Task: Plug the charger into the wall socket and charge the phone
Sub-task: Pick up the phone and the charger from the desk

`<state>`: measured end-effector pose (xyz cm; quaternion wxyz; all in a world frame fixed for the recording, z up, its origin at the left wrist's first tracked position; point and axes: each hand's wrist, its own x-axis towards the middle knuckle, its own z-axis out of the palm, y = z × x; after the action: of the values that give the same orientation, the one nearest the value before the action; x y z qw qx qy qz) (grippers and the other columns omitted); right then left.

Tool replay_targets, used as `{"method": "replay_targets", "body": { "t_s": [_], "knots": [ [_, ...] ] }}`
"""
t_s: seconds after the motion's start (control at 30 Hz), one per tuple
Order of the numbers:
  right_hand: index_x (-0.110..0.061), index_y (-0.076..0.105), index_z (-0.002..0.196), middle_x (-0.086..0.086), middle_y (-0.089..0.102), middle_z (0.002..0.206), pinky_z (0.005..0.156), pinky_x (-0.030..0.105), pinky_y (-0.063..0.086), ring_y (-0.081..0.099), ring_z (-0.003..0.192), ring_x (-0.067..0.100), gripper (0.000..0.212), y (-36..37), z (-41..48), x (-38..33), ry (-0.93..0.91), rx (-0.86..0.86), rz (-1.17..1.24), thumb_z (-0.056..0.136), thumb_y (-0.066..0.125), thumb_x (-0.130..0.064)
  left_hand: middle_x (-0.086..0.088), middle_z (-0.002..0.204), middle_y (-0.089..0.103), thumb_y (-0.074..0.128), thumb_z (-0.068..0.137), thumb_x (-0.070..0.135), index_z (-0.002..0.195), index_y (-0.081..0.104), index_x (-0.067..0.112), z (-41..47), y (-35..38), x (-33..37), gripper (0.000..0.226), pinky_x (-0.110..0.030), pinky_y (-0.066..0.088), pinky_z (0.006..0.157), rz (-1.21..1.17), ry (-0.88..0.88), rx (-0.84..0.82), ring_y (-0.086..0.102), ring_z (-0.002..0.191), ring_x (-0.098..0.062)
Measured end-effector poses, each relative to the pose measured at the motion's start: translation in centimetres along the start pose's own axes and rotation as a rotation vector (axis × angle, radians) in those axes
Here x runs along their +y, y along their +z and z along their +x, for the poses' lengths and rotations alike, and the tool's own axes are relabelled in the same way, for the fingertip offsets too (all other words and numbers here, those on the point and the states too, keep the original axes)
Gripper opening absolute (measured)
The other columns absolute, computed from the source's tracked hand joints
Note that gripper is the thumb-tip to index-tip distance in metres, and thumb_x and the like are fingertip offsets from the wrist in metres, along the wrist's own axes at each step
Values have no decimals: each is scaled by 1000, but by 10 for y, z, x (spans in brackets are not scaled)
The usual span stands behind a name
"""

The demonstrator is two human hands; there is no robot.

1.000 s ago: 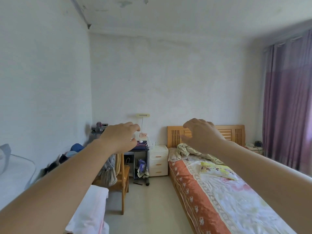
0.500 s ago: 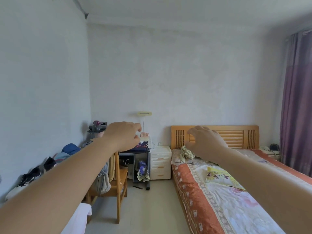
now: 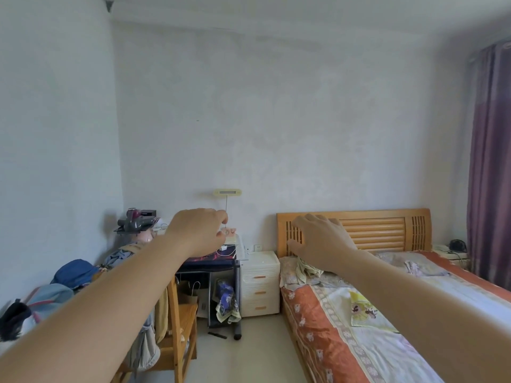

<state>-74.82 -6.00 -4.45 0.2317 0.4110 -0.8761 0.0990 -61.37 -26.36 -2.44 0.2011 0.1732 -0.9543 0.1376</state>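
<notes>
Charger (image 3: 223, 248): small white block with a thin white cable (image 3: 228, 252) looping off it, lying on the dark desk (image 3: 210, 262) against the far wall, just right of where the left hand overlaps the view. Wall socket (image 3: 257, 247): white plate low on the far wall, just above the white drawer unit (image 3: 259, 283), between desk and bed (image 3: 359, 313). Phone: cannot pick one out at this range. Both arms are stretched forward, bare, well short of the desk. Left hand (image 3: 197, 233) is loosely curled, fingers bent down and close together, holding nothing. Right hand (image 3: 322, 241) is spread, fingers fanned toward the wooden headboard (image 3: 381, 230), also holding nothing. No readable writing anywhere; the pale yellow desk lamp (image 3: 226, 192) has a grey strip on its head (too small to tell if it's a display). Yellow cloth (image 3: 362, 310) on the bed carries a cartoon mouse print. Drawer unit has three drawers with orange handles, all closed, contents hidden. Under the desk: an open shelf with a blue patterned bag (image 3: 226, 299) hanging out; the rest is too dark to make out. Wooden chair (image 3: 179, 322) at the desk has clothing draped on it. Left wall side: a pile with a blue cap (image 3: 74, 272) and a hair dryer (image 3: 135, 221) on a dark shelf. Purple curtain (image 3: 489, 161) far right.
</notes>
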Motion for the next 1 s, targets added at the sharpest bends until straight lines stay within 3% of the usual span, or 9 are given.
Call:
{"method": "replay_targets", "body": {
  "t_s": [0.2, 0.5, 0.63, 0.8, 1.0],
  "knots": [
    [-20, 43, 133, 0, 51, 137, 105, 40, 31, 43, 127, 22, 49, 60, 89, 26, -6, -17, 43, 90, 45, -42, 4, 124, 63, 42, 93, 30, 128, 53, 26, 83, 63, -18, 37, -33, 46, 82, -10, 22, -44, 59, 107, -19],
    [-20, 44, 132, 2, 53, 131, 103, 42, 33, 47, 121, 24, 48, 158, 240, 102, -24, -28, 54, 90, 43, -42, 4, 121, 63, 40, 94, 32, 125, 55, 27, 245, 165, -36, 34, -31, 42, 75, 21, -26, -105, 60, 104, -18],
    [-20, 44, 131, 2, 54, 130, 101, 42, 34, 47, 121, 25, 47, 192, 319, 141, -52, -24, 47, 90, 42, -42, 3, 120, 63, 40, 94, 33, 126, 54, 25, 327, 198, -40, 35, -34, 47, 85, -18, -63, -121, 58, 107, -19],
    [-19, 45, 130, 2, 54, 130, 101, 40, 34, 46, 121, 24, 46, 238, 404, 169, -68, -29, 72, 89, 44, -39, 6, 115, 66, 40, 93, 35, 126, 54, 26, 407, 243, -53, 37, -35, 48, 86, -13, -78, -135, 59, 107, -18],
    [-20, 44, 132, 1, 51, 135, 103, 40, 32, 43, 126, 23, 47, 306, 490, 190, -103, -67, 82, 90, 43, -40, 6, 116, 65, 42, 93, 35, 127, 54, 25, 497, 311, -82, 37, -33, 44, 80, -9, -93, -177, 59, 106, -18]
  ]
}}
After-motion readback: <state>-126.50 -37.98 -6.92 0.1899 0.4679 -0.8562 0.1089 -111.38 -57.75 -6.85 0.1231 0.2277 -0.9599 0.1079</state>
